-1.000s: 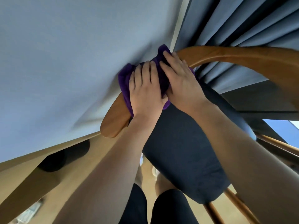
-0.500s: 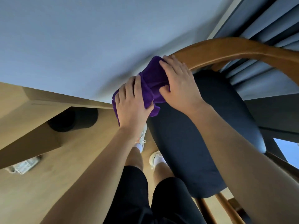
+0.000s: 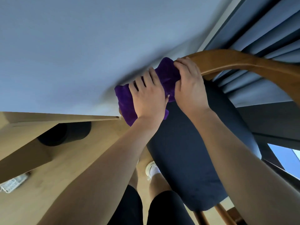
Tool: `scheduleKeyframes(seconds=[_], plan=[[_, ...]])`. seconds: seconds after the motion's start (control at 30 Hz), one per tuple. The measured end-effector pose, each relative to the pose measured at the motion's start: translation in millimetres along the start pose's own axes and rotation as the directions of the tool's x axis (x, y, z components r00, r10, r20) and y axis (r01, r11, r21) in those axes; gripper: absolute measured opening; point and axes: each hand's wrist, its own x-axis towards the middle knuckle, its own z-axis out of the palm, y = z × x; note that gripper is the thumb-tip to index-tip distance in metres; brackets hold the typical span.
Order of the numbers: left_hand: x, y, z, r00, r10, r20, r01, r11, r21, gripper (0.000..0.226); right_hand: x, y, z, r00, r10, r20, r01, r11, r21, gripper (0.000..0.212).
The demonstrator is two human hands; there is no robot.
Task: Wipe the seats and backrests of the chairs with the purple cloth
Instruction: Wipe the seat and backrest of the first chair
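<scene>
Purple cloth over wooden backrest, gripped by both hands: left hand and right hand.

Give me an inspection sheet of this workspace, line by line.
Surface: curved wooden backrest rail, one end covered by the cloth.
Job's things: purple cloth wrapped over the rail; dark blue seat cushion below it.
Clutter: black cylinder low by the wall; white meshed object on the floor.
Hands: left hand and right hand both grip the cloth, fingers curled over it.
Cables: nothing seen.
Surroundings: pale wall, grey curtain, wooden floor.
</scene>
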Motion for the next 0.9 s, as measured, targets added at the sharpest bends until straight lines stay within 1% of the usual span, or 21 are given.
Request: scheduleKeyframes(seconds=[0.1, 0.27, 0.4, 0.47, 0.53, 0.6, 0.67, 0.7, 0.73, 0.77, 0.8, 0.83, 0.9], plan=[[15.7, 20.2, -2.6, 0.999, 0.044, 0.009, -0.044, 0.999, -0.019, 0.099, 5.8, 10.3, -7.3, 0.998, 0.041, -0.050, -0.040, 0.999, 0.020, 0.052], [37.5, 56.8, -10.3, 0.994, 0.104, -0.012, -0.104, 0.995, -0.003, 0.087, 10.9, 32.5, -25.6, 0.992, 0.089, -0.093, -0.084, 0.995, 0.051, 0.053], [53.1, 86.7, -12.2, 0.988, 0.153, -0.035, -0.153, 0.988, 0.007, 0.066, 10.3, 52.5, -38.6, 0.984, 0.140, -0.112, -0.133, 0.988, 0.074, 0.048], [59.4, 99.5, -14.6, 0.981, 0.193, 0.004, -0.192, 0.981, -0.022, 0.073, 10.0, 62.1, -44.3, 0.978, 0.160, -0.138, -0.150, 0.986, 0.074, 0.047], [63.3, 105.0, -18.2, 0.969, 0.241, 0.064, -0.236, 0.969, -0.070, 0.089, 9.2, 70.1, -48.4, 0.969, 0.185, -0.163, -0.172, 0.981, 0.093, 0.049], [65.6, 97.1, -20.4, 0.944, 0.318, 0.083, -0.305, 0.942, -0.138, 0.100, 8.2, 73.8, -50.7, 0.958, 0.216, -0.190, -0.191, 0.971, 0.143, 0.052], [66.1, 73.1, -22.8, 0.902, 0.427, 0.057, -0.396, 0.874, -0.283, 0.101, 5.1, 67.8, -46.6, 0.957, 0.211, -0.197, -0.169, 0.963, 0.209, 0.048], [64.7, 56.5, -24.7, 0.881, 0.470, 0.041, -0.418, 0.818, -0.396, 0.095, 3.1, 61.5, -41.7, 0.964, 0.182, -0.194, -0.137, 0.965, 0.225, 0.043], [61.3, 38.6, -26.4, 0.871, 0.491, 0.007, -0.422, 0.756, -0.500, 0.083, 0.8, 53.6, -34.7, 0.972, 0.149, -0.180, -0.111, 0.972, 0.205, 0.038], [55.0, 21.3, -27.8, 0.875, 0.483, -0.045, -0.418, 0.704, -0.574, 0.070, -1.3, 45.3, -26.8, 0.980, 0.128, -0.149, -0.106, 0.983, 0.150, 0.038], [47.8, 5.9, -28.6, 0.886, 0.454, -0.088, -0.407, 0.676, -0.614, 0.059, -1.2, 37.8, -19.0, 0.987, 0.122, -0.107, -0.116, 0.991, 0.065, 0.047], [39.2, -11.5, -27.7, 0.901, 0.424, -0.096, -0.385, 0.674, -0.630, 0.052, -0.6, 28.7, -8.9, 0.989, 0.127, -0.070, -0.130, 0.991, -0.029, 0.060], [27.4, -31.2, -27.5, 0.924, 0.379, -0.052, -0.316, 0.679, -0.663, 0.050, 5.9, 20.6, 1.0, 0.984, 0.162, -0.070, -0.172, 0.970, -0.173, 0.081]])
